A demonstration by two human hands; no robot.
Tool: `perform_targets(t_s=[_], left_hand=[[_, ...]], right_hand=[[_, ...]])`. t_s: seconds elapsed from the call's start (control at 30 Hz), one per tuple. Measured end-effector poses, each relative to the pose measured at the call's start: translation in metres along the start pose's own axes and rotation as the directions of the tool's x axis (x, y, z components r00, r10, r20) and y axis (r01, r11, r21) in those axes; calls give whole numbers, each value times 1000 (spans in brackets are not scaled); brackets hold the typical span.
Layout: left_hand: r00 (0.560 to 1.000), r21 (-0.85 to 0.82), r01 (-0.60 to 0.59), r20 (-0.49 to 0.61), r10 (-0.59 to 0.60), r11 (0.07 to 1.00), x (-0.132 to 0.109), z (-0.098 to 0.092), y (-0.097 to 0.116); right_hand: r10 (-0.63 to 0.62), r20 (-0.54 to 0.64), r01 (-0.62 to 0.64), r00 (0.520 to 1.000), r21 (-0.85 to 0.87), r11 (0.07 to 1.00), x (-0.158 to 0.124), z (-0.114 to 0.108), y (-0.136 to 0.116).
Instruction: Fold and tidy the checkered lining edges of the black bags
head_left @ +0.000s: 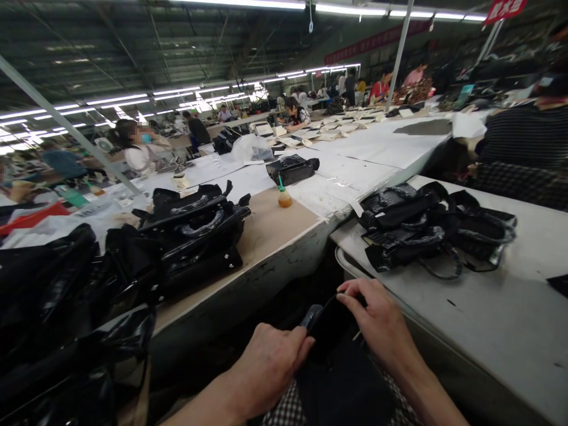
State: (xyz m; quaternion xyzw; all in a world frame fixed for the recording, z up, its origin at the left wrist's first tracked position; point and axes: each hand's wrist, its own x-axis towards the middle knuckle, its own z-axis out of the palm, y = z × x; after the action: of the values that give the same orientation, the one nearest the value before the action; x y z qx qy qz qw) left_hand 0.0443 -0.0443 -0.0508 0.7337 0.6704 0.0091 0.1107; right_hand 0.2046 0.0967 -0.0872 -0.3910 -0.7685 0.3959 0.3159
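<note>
My left hand (275, 364) is closed around a plastic-wrapped bag handle (312, 318), whose end sticks up past my thumb. From that end a thin dark strand (328, 305) runs to my right hand (377, 316), pinched between thumb and fingertips. Black fabric (344, 378), seemingly part of the same bag, lies over my lap below both hands. Dark surroundings hide where the handle joins it. Part of a checked garment (286, 408) shows beneath.
Black handbags (195, 231) are heaped on the left bench; others (426, 222) lie on the right white table (501, 319). A small bottle of amber liquid (284, 198) stands near a single black bag (293, 170). Co-workers sit farther off, one in stripes (526, 136) at right.
</note>
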Motion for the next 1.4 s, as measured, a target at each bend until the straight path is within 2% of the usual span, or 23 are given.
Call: perform_targets(t_s=[0.13,0.27,0.37,0.43,0.53,0.63,0.7,0.8,0.87,0.97,1.07,1.2,1.27,1.4], left_hand=[[989,-166,138,84,-126,976,5,-5,7],[962,-222,242,182,-204,944,12,-24,8],[969,-204,225,146,-198,953,29,-35,4],[980,-209,188,97,-171,960,45,-36,1],[989,-319,146,54,-135,936,71,-32,2],[984,-416,172,37,-172,893,85,-33,13],[974,-446,218,49,-220,868,85,-37,23],[952,-451,307,127,-280,838,74,-38,36],[926,-368,370,221,-306,853,63,-33,40],[892,-227,395,326,-312,890,50,-24,39],[921,-275,364,246,-301,890,44,-27,36],[948,-394,317,152,-280,863,40,-44,37],[951,-433,308,133,-279,847,40,-49,38],[923,-432,384,163,-348,816,47,-44,39]], right_hand=[[6,32,-8,999,54,999,7,-3,2],[-16,31,14,999,70,997,8,-6,8],[-48,43,43,998,99,994,8,-5,13],[-65,61,56,996,132,990,9,-4,17],[-75,95,58,993,177,983,20,-8,23],[-113,183,69,977,230,971,41,-20,24],[-164,288,76,944,291,954,56,-30,22],[-240,424,72,873,374,925,65,-35,17],[-275,457,71,846,415,907,60,-28,15],[-313,434,90,845,462,882,41,-13,14],[-396,381,182,835,488,853,26,-10,2],[-573,280,346,770,572,744,25,-23,-22],[-569,284,314,771,608,729,26,-25,-24],[-425,329,165,844,594,788,24,-12,-4]])
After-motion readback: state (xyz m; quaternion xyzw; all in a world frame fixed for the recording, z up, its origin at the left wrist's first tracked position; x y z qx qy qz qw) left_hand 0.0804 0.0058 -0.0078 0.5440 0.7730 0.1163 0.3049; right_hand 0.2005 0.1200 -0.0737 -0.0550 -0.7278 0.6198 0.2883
